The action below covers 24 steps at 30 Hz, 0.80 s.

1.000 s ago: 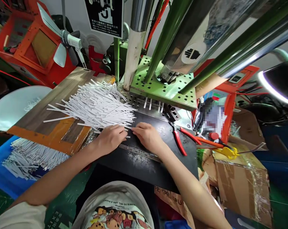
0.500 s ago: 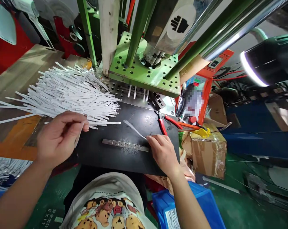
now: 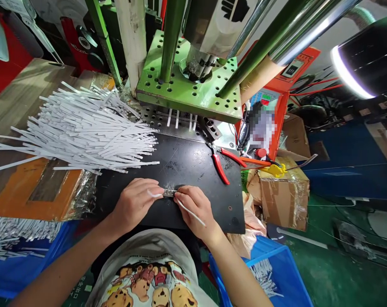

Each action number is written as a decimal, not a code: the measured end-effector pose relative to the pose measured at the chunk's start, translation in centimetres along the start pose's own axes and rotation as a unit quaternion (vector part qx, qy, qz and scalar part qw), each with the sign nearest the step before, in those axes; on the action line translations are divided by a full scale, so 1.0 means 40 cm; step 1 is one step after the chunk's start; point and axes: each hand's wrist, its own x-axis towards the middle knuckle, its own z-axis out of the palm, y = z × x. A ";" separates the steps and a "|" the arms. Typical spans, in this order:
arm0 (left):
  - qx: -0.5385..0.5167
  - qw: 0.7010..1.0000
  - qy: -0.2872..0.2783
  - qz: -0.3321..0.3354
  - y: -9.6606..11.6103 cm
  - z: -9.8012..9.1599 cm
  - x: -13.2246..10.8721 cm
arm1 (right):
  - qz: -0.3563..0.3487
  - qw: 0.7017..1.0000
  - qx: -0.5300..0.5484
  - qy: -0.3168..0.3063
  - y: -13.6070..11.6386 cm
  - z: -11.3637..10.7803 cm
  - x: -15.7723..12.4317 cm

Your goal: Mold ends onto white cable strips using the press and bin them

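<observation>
Both my hands rest on the black work plate [image 3: 193, 166] near its front edge. My left hand [image 3: 135, 204] is curled around a white strip whose end shows at its fingertips, against a small metal bar [image 3: 169, 192]. My right hand [image 3: 195, 207] pinches another white strip [image 3: 190, 214] that trails back over its knuckles, its fingertips also at the metal bar. Most of the bar is hidden under the two hands. A large pile of white strips [image 3: 81, 132] lies to the left on the wooden board.
A green perforated press plate [image 3: 183, 91] with steel columns stands behind the work plate. Red-handled pliers [image 3: 223, 162] lie at the right. A cardboard box [image 3: 283, 200] sits further right. Blue bins [image 3: 270, 273] with strips stand below on both sides.
Both hands have come together over the metal bar at the front of the plate. The left hand left the strip pile, and the right hand's strip now trails backward.
</observation>
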 end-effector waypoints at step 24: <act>0.444 0.887 -0.124 0.038 -0.063 -0.257 0.024 | -0.049 0.940 -0.190 -0.278 0.025 0.063 0.362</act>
